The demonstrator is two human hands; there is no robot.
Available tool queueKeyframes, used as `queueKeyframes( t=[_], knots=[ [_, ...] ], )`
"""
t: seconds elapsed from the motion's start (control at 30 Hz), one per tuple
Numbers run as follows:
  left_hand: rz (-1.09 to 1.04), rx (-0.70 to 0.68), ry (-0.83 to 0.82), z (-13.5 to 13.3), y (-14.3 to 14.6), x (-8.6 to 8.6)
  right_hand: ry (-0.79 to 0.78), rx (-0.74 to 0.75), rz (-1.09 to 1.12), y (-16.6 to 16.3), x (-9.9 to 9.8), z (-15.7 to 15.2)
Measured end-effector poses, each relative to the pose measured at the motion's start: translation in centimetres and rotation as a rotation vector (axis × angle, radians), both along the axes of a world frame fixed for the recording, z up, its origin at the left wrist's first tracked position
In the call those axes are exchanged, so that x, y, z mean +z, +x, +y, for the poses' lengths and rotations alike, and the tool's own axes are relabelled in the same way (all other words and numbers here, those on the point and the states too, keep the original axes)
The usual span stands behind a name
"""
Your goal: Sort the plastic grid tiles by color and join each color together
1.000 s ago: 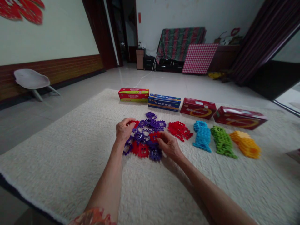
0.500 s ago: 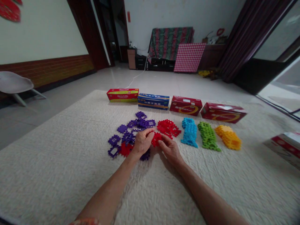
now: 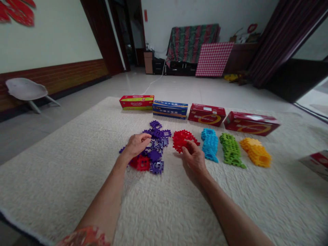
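Note:
My right hand [image 3: 194, 158] is at the near edge of a pile of red plastic interlocking blocks [image 3: 181, 136], its thumb and fingers closed on a red block at the pile's edge. My left hand [image 3: 137, 145] hovers over scattered purple interlocking blocks [image 3: 154, 155], fingers curled together; whether anything is between them is hidden. Near that wrist, some red blocks [image 3: 142, 164] lie among the purple ones. The left hand and wrist cover part of the purple heap.
Right of the red pile stand stacks of blue blocks [image 3: 209, 145], green blocks [image 3: 231, 150] and orange blocks [image 3: 256, 153]. Behind them, a red-yellow box [image 3: 137, 103], a blue box [image 3: 170, 110] and two dark red boxes [image 3: 206, 114] line the pale quilted mat [image 3: 84, 136]. Another box [image 3: 317, 165] sits at far right.
My hands have parted. The right one has carried the red block over to the red pile, while the left has moved left over the purple blocks. The view has shifted slightly.

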State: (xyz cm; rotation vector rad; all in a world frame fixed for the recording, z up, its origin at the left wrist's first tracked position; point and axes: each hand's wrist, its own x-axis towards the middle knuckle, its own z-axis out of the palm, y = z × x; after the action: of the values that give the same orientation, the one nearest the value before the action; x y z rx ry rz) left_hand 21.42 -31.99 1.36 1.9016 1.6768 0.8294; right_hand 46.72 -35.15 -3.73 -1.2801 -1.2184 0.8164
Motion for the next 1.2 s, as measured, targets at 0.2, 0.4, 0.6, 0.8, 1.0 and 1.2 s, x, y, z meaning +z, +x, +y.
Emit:
queueKeyframes(
  t=[0.2,0.4,0.6,0.8,1.0,1.2],
  knots=[
    [0.083,-0.149,-0.325,-0.9,-4.7,1.5,0.003,-0.084,-0.053,0.5,-0.9,1.1],
    [0.315,-0.129,-0.361,-1.6,-4.1,2.5,0.138,-0.176,-0.163,1.0,-1.6,1.4],
    [0.444,-0.202,-0.406,-1.4,-3.4,2.5,0.423,0.105,-0.385,-1.5,0.1,-1.3],
    [0.384,-0.251,-0.315,-0.9,-2.7,0.8,0.53,0.431,-0.591,-5.4,0.7,-4.4],
    [0.347,-0.234,-0.288,-0.5,-2.7,0.0,0.379,0.429,-0.878,-9.2,1.9,-4.7],
    [0.37,-0.204,-0.334,-0.8,-4.4,1.1,0.321,0.421,-0.887,-10.2,1.4,-4.0]
  ],
)
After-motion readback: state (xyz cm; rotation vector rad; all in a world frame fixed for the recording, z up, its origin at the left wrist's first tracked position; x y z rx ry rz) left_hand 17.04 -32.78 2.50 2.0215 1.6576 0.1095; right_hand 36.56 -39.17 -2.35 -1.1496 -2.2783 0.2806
